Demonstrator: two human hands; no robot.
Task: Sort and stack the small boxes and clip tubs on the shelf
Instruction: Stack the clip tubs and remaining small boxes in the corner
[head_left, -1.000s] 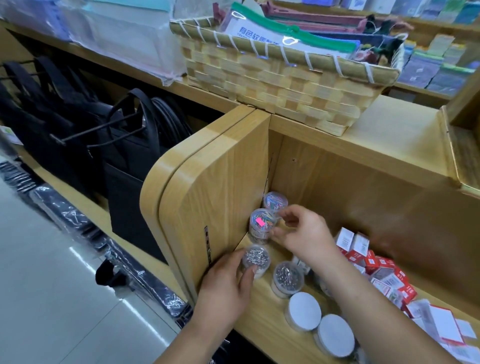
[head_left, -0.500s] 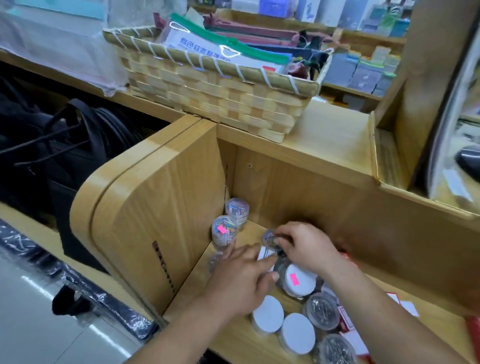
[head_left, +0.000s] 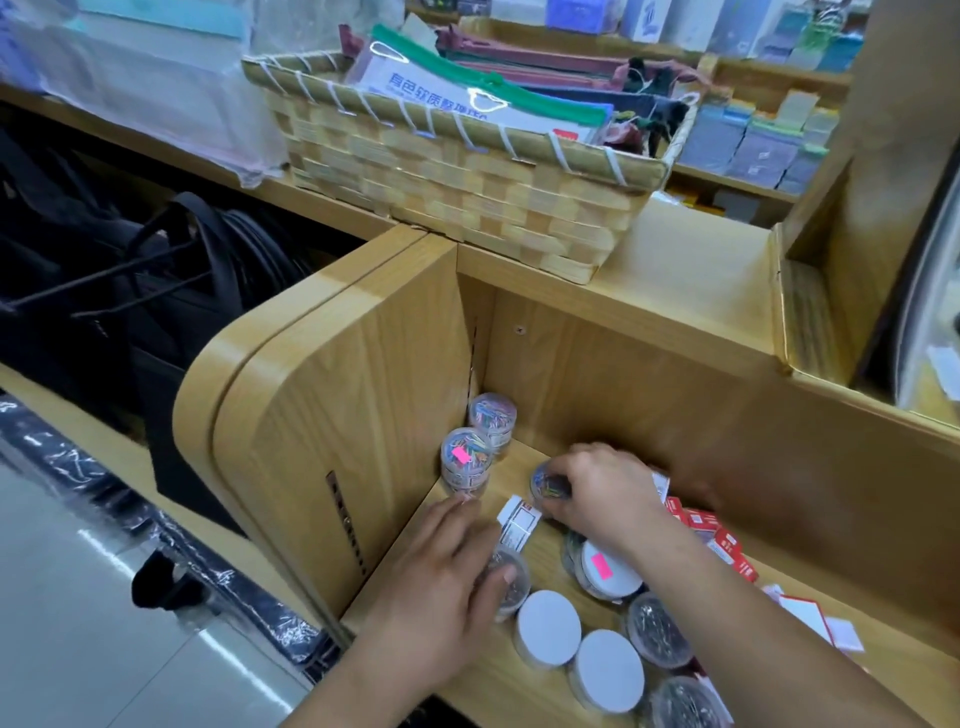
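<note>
Clip tubs (head_left: 548, 626) with white lids: 2 at shelf (head_left: 498, 680) front edge, untouched. Left hand (head_left: 447, 587) has moved inward, curled on silver-clip tub (head_left: 511, 584). Right hand (head_left: 608, 493) has left the 2 back-left corner stacks (head_left: 465, 462); now clamped round coloured-clip tub (head_left: 549, 483), mid-shelf. Likely next onto stack.
</note>
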